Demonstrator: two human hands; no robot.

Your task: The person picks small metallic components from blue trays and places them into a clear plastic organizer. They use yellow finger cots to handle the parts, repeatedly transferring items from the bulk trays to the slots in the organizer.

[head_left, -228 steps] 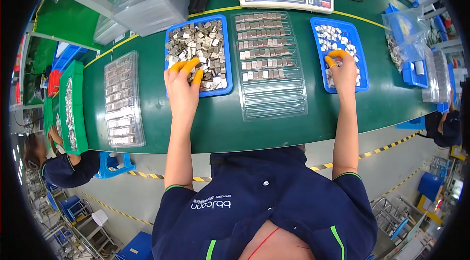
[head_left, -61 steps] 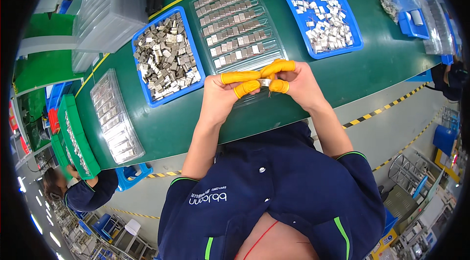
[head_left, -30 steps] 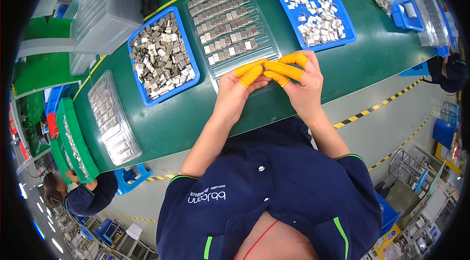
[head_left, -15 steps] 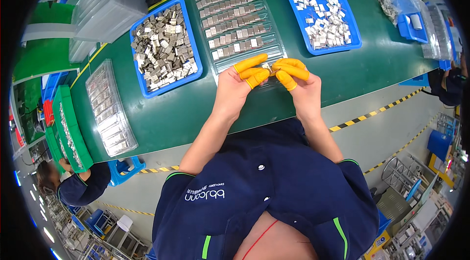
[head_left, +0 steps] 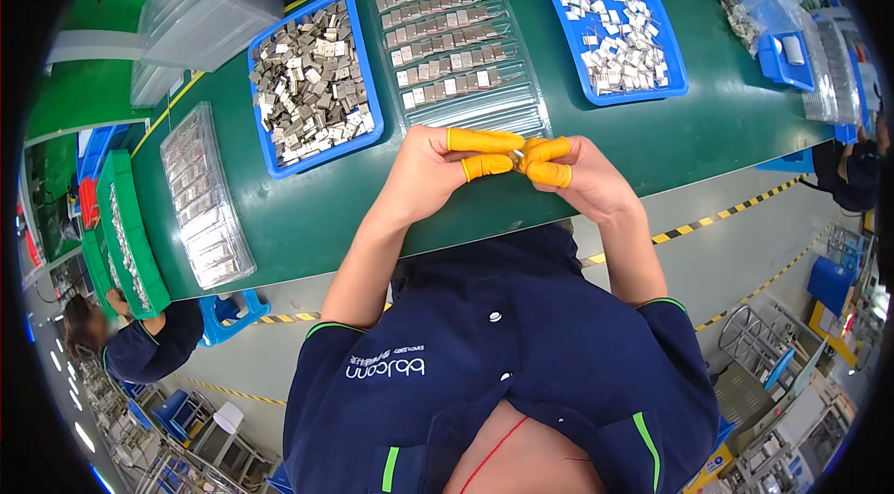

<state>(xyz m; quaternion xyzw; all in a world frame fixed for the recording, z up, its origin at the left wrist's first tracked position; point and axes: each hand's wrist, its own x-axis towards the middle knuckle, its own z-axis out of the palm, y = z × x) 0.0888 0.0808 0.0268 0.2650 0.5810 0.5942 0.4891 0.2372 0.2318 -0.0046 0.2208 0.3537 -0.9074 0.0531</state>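
Observation:
My left hand (head_left: 438,170), with yellow finger cots, pinches a small shiny metal piece (head_left: 517,159) between thumb and fingers. From the other side my right hand (head_left: 582,175), also in yellow cots, closes on the same piece. Their fingertips meet and hide most of it, so its exact kind cannot be made out. Just beyond the hands lies a clear plastic tray (head_left: 475,112) holding rows of small grey and white connector pieces (head_left: 447,33), with bare slots at its near end.
Left of the clear tray, a blue bin (head_left: 377,121) holds many metal-grey blocks. A blue bin (head_left: 683,84) with white wired connectors stands right. Another filled clear tray (head_left: 207,205), stacked plastic trays (head_left: 209,10) and a green bin (head_left: 149,252) are farther left. A co-worker (head_left: 154,345) sits there.
Both hands have come back toward my body, off the near end of the clear tray, with the small metal piece between them. The fingers have turned more sideways, tips facing each other.

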